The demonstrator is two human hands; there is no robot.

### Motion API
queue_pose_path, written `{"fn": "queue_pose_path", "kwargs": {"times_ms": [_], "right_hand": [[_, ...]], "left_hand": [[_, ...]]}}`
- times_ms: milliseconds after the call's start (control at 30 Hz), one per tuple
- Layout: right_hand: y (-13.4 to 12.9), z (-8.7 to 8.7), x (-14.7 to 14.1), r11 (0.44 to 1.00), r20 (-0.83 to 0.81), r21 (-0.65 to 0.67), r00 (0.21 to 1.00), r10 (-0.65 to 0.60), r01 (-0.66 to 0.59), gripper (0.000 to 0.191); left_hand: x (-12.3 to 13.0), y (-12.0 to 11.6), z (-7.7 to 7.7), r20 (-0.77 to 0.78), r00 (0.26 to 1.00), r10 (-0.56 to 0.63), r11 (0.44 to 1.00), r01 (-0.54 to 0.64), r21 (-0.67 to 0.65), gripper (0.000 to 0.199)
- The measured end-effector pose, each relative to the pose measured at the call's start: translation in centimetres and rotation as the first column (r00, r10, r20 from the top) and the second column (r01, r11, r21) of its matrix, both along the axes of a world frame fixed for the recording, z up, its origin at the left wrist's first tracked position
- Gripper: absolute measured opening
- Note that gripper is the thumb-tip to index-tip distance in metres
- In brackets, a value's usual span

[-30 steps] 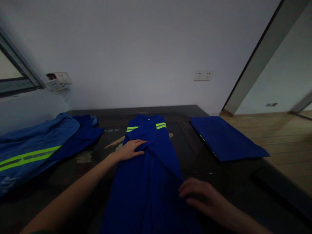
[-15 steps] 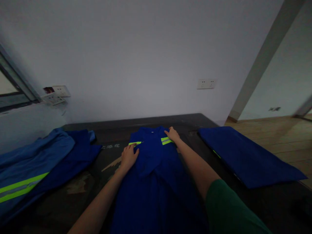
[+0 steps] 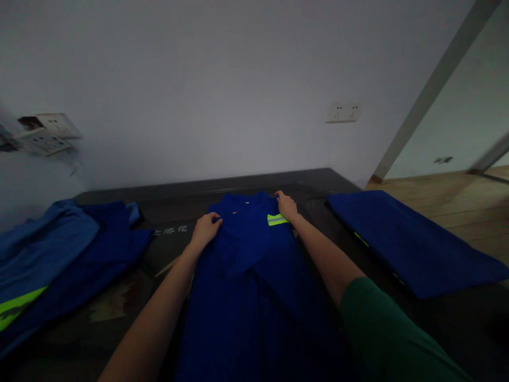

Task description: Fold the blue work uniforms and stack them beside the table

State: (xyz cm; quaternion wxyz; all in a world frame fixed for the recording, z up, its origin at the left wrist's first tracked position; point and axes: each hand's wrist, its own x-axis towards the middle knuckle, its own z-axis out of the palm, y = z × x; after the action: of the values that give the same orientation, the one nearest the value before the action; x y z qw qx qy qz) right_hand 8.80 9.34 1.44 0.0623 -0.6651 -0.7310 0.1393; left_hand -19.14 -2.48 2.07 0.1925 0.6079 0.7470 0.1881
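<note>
A blue work jacket [image 3: 242, 249] lies lengthwise before me, its collar pointing at the wall and a small white tag inside the neck. One yellow-and-silver reflective strip shows on its right chest; the left strip is covered. My left hand [image 3: 205, 229] is closed on the jacket's left edge, thumb and fingers pinching the cloth at chest height. At the right shoulder, beside the collar, my right hand [image 3: 287, 206] is closed on the fabric. The lower part of the jacket is dark, and its folds are hard to make out.
On the left are crumpled blue garments [image 3: 51, 244] with a reflective stripe. A flat, folded blue garment [image 3: 405, 239] lies at the right edge of the dark table [image 3: 178, 188]. Behind stands a wall with a socket plate [image 3: 343, 112]; more sockets [image 3: 50, 132] are at left.
My left hand has drawn the jacket's left edge inward, and the left reflective strip has gone out of sight. My right hand stays at the right shoulder. The view has shifted slightly.
</note>
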Motion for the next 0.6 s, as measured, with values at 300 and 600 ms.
{"fn": "queue_pose_path", "kwargs": {"times_ms": [300, 600], "right_hand": [[0.2, 1.6, -0.8, 0.964, 0.08, 0.151, 0.974, 0.211, -0.221, 0.036], [2.7, -0.1, -1.0, 0.943, 0.133, 0.01, 0.935, 0.329, -0.333, 0.043]], "left_hand": [[0.3, -0.4, 0.3, -0.104, 0.995, -0.015, 0.999, 0.01, -0.041, 0.024], [1.8, -0.8, 1.1, -0.286, 0.957, -0.04, 0.998, 0.023, -0.063, 0.037]]}}
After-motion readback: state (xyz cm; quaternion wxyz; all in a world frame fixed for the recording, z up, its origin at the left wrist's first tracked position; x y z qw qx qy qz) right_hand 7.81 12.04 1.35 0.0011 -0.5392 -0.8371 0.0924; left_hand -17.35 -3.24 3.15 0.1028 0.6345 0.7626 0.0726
